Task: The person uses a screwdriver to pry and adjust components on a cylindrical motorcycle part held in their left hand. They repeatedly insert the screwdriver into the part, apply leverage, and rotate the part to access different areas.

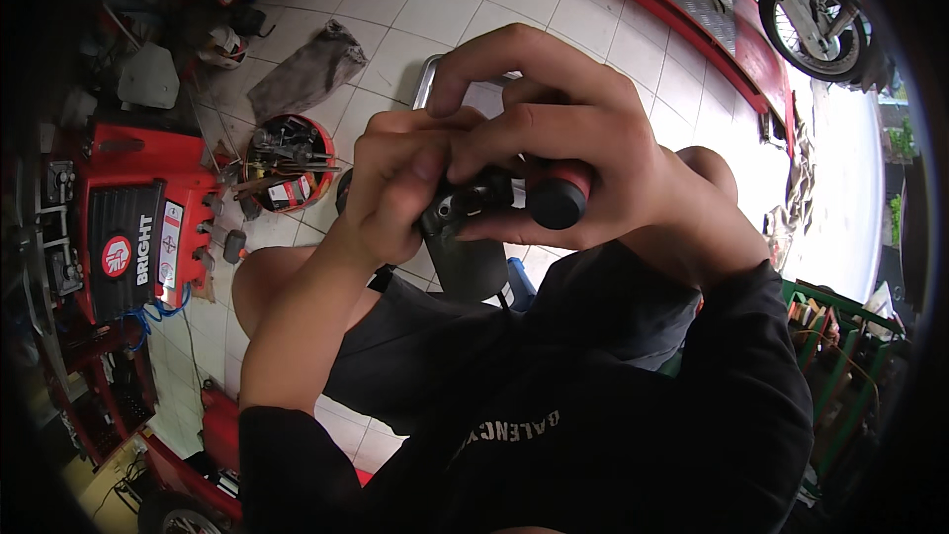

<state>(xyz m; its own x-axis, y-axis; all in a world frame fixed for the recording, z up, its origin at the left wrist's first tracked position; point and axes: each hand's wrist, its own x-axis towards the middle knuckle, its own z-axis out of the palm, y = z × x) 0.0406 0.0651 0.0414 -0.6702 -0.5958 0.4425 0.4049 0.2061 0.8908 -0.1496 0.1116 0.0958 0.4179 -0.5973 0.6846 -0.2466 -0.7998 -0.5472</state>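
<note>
In front of my lap my two hands meet around a black part (465, 252) with a small round hole near its top and a smooth, rounded lower body. My left hand (390, 178) is closed on its left side, fingers curled and thumb pressed near the top. My right hand (573, 138) grips a red-and-black tool handle (560, 196) in its palm, the black end facing me; its shaft is hidden. The right thumb and fingertips touch the black part too. Fingers cover much of where the tool and the part come together.
A red round tub (321, 153) of tools and parts sits on the tiled floor at left, near a grey cloth (308, 69). Left of it stands a red machine (109, 153). A motorcycle wheel (811, 35) is far right; a green rack (840, 336) stands at right.
</note>
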